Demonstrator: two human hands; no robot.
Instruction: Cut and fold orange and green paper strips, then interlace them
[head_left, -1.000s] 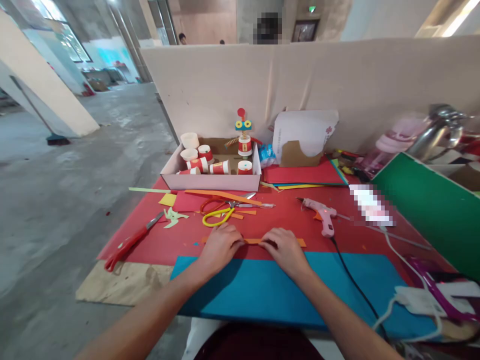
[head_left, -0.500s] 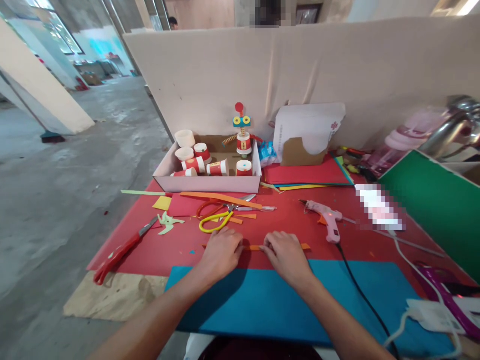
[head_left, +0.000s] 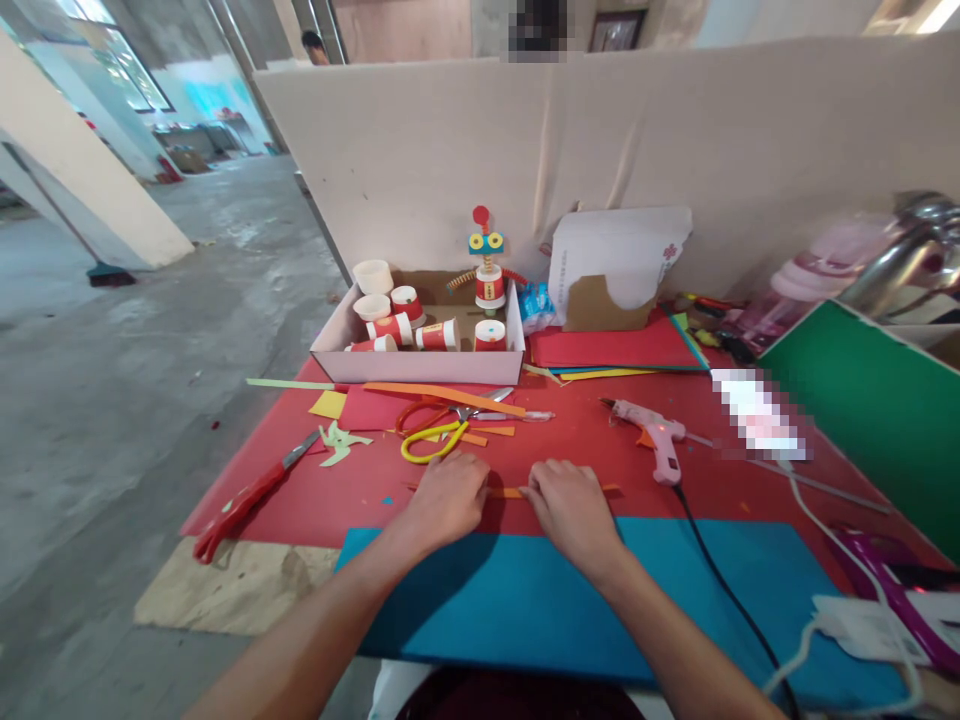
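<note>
A narrow orange paper strip (head_left: 507,492) runs sideways low over the red table sheet, with both my hands on it. My left hand (head_left: 454,490) has its fingers closed on the strip's left part; my right hand (head_left: 567,505) pinches it further right. A short stretch shows between the hands, and thin ends stick out on either side. Just beyond my left hand lie yellow-handled scissors (head_left: 435,440). Behind them rests a longer orange strip (head_left: 442,397), beside smaller orange offcuts (head_left: 495,432). The fingertips are partly hidden under my hands.
At the back, a box (head_left: 420,368) holds several paper cups and a cup figure (head_left: 490,285) with spring arms. A pink glue gun (head_left: 656,430) with a black cord lies to the right. Red-handled shears (head_left: 255,497) lie left. A blue sheet (head_left: 480,600) covers the front.
My hands stay on the orange strip in nearly the same place. The strip's ends look thinner, turned more on edge. The whole view has shifted slightly.
</note>
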